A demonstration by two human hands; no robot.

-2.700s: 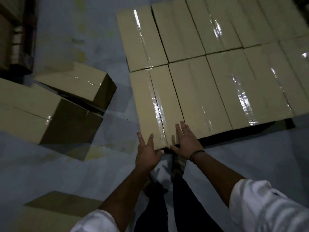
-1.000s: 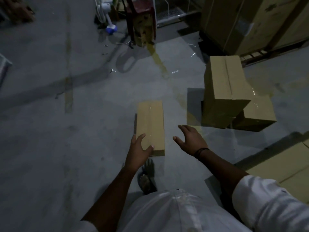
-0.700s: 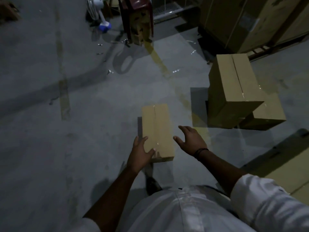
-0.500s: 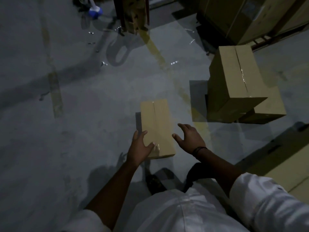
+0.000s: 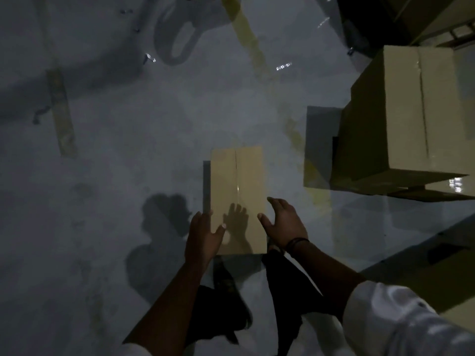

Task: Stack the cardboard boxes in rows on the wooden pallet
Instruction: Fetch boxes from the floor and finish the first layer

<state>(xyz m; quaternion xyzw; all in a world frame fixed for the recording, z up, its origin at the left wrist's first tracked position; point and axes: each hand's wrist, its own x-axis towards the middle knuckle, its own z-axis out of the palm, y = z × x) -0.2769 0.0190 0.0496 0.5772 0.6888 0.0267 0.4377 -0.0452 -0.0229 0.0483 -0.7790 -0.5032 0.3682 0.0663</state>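
While both hands reach down to it, the small cardboard box (image 5: 236, 181) lies flat on the floor (image 5: 115, 176), at the middle of the scene and just ahead of the person's feet. It is a plain tan oblong with matte board. Its top flaps meet in a lengthwise seam under a strip of clear tape (image 5: 238, 187) that glints. No printing can be made out in the dim light.

The left hand (image 5: 204, 236) is at the box's 7 o'clock corner, fingers straight along the side wall and thumb spread onto the top face. The right hand (image 5: 285, 223) is at 5 o'clock with its fingers apart and relaxed. Whether it touches the edge cannot be told. A dark wristband (image 5: 295, 243) circles that wrist, and a white sleeve (image 5: 411, 327) covers the forearm.

At 2 o'clock, well apart, a large cardboard box (image 5: 406, 111) with a taped seam sits tilted on a lower box (image 5: 452, 185). A worn yellow stripe (image 5: 246, 34) crosses the glossy grey concrete from 12 o'clock and passes between the small box and the large one.
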